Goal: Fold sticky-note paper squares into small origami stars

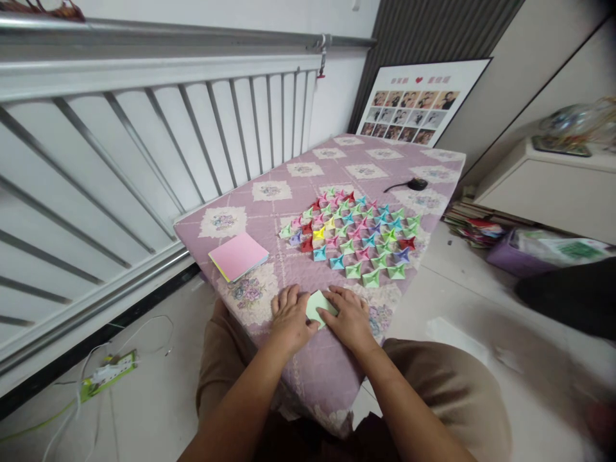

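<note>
A pale green sheet of origami paper (315,307), partly covered by fingers, lies on the cloth-covered table near its front corner. My left hand (291,319) holds its left side, thumb low at the edge and the other fingers bent on the cloth. From the right, my right hand (349,314) grips the same sheet, its thumb across the paper and its fingers along the upper right edge. Beyond the hands stand rows of small folded paper pieces (353,236) in green, pink, red, blue and yellow. A stack of square coloured paper (239,256), pink on top, lies to the left.
A purple flowered cloth (289,192) covers the table. A small black object with a thin tail (416,184) lies at the far right. A white radiator (144,141) borders the left side. On the floor sit a power strip (110,374) and a purple bin (500,255).
</note>
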Demonstrator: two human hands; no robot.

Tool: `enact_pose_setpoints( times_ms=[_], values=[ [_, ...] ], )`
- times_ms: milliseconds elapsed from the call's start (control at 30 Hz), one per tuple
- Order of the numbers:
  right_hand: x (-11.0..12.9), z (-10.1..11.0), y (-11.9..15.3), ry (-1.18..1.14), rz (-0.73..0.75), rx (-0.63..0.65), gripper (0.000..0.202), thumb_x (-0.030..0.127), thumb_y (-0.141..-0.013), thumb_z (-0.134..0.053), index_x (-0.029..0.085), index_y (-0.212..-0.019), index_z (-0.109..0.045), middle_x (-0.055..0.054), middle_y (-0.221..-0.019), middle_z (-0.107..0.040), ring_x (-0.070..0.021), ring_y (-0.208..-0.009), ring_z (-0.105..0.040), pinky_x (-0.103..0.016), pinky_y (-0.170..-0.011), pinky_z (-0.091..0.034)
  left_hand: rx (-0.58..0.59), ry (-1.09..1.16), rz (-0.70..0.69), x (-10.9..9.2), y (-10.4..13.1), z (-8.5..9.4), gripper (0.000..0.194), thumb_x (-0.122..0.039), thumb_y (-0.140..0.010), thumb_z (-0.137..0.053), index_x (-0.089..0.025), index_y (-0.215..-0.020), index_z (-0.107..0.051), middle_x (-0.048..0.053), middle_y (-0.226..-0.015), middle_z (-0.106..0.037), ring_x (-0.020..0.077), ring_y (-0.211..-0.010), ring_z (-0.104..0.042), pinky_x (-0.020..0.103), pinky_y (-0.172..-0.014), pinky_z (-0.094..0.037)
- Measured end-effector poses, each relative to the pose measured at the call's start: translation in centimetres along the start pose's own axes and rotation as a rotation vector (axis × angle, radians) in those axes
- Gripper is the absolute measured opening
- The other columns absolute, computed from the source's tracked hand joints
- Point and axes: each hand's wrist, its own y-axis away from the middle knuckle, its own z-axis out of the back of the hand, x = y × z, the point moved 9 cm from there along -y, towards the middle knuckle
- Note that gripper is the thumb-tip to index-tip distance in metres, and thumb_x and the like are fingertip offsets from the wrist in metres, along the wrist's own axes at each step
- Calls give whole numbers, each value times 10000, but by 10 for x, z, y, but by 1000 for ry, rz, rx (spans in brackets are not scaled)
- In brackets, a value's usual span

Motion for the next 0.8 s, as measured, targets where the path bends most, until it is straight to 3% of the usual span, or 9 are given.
enact_pose_setpoints(
  times_ms=[800],
  values=[
    [-2,1,-1,-24,8,-17,376,436,-772,-609,299,-1122,-621,-39,-1245,-580,-270,-1160,-479,-461,-943,-298,-40,3,-29,-1,4,2,662,-387,-755,-644,-294,-1360,-392,67,-1465,-331,293,-1357,-230,511,-1113,-151]
  ],
)
